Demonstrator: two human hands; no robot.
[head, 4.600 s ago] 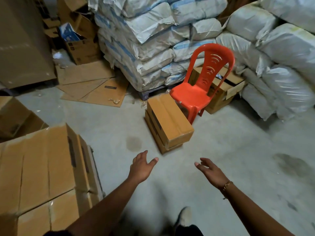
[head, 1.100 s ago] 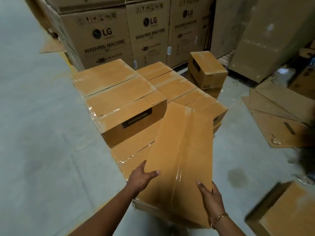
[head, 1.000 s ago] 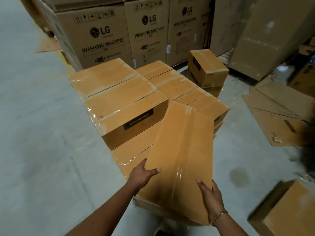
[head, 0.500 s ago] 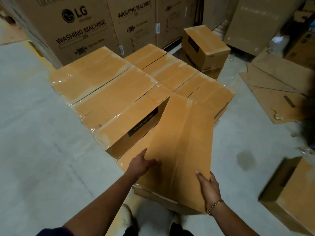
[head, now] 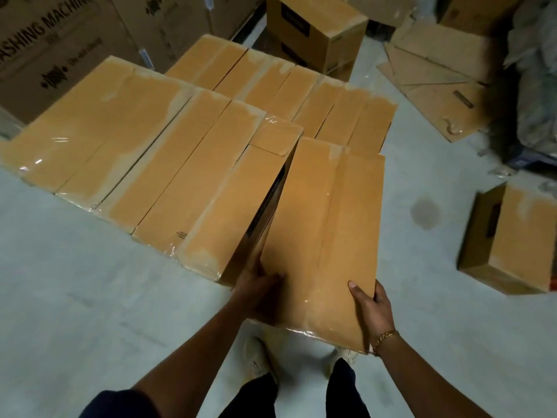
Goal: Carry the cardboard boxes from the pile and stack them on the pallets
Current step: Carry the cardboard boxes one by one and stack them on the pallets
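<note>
Your left hand (head: 261,286) and right hand (head: 373,303) clasp the long carton (head: 325,221) at its near corners, with the stacked cartons (head: 187,182) at ten o'clock.

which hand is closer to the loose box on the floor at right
Right. The right hand grips the carried box's right corner, toward the loose box; the left hand holds its left edge, farther off.

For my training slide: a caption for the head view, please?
Left hand and right hand hold a long cardboard box beside the stacked boxes.
</note>
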